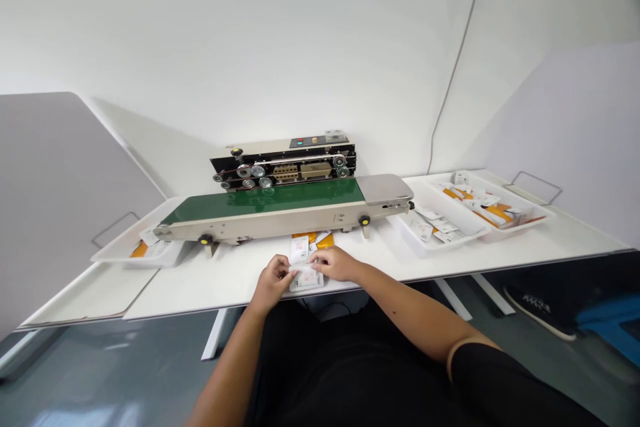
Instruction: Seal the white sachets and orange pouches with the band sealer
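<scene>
Bare left hand (273, 282), right hand (336, 263) both pinching one small flat clear plastic pouch (306, 277) at smooth white bench (240, 277) edge; I can't read pouch print; fingers hide corners.

White table (225, 280) with a green-belt sealer (280, 203), white trays (450, 245) and small packets (305, 278)

The print on the small clear plastic packet (306, 277) is too small to read, and the left grip (273, 282) and right grip (338, 264) cover its side edges. The long green-belted sealing machine (280, 203) hides part of the orange and white packets (313, 238) beneath it.
</scene>
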A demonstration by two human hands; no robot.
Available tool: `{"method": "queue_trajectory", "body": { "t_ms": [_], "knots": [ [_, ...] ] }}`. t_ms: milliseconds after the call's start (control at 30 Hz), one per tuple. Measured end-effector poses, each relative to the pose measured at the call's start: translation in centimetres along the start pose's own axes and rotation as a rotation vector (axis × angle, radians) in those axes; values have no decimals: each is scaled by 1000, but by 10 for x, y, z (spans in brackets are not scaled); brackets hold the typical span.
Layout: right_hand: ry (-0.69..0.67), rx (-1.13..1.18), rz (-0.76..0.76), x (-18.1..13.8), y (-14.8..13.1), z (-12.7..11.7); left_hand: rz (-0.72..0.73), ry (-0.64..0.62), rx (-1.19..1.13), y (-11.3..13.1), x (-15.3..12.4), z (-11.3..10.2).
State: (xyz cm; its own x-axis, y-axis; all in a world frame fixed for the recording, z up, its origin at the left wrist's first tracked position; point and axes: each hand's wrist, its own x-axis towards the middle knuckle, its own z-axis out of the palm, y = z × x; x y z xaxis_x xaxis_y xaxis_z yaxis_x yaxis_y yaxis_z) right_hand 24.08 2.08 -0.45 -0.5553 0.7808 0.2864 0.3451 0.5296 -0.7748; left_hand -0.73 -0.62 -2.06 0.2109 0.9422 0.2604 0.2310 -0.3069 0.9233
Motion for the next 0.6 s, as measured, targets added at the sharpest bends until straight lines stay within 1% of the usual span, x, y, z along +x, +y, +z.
{"method": "queue_trajectory", "body": {
  "t_ms": [67,100,133,167,200,267,300,333,367,400,467,533,600],
  "knots": [
    [6,123,33,4,-6,-21,17,8,-38,2,0,0],
    [61,206,49,7,-10,-36,27,9,-52,3,1,-1],
    [158,292,60,12,-13,-53,36,6,-68,4,1,-1],
    [296,373,64,17,-15,-71,45,0,-83,4,1,-1],
    [473,431,57,24,-16,-91,53,-8,-93,4,1,-1],
    [834,492,47,38,-15,-131,63,-25,-93,3,1,-2],
    [973,497,66,45,-13,-149,67,-32,-82,2,1,-2],
    [1064,485,95,52,-10,-164,71,-37,-66,1,1,-2],
    [1122,469,136,58,-6,-177,76,-39,-51,0,1,-2],
    [1141,456,189,64,-2,-185,81,-41,-38,-1,1,-3],
    [1104,447,297,74,6,-193,89,-43,-18,-2,1,-4],
    [1034,458,366,83,10,-190,94,-47,-5,-2,1,-4],
    [985,468,383,90,12,-184,100,-53,11,-1,1,-5]
  ]
}}
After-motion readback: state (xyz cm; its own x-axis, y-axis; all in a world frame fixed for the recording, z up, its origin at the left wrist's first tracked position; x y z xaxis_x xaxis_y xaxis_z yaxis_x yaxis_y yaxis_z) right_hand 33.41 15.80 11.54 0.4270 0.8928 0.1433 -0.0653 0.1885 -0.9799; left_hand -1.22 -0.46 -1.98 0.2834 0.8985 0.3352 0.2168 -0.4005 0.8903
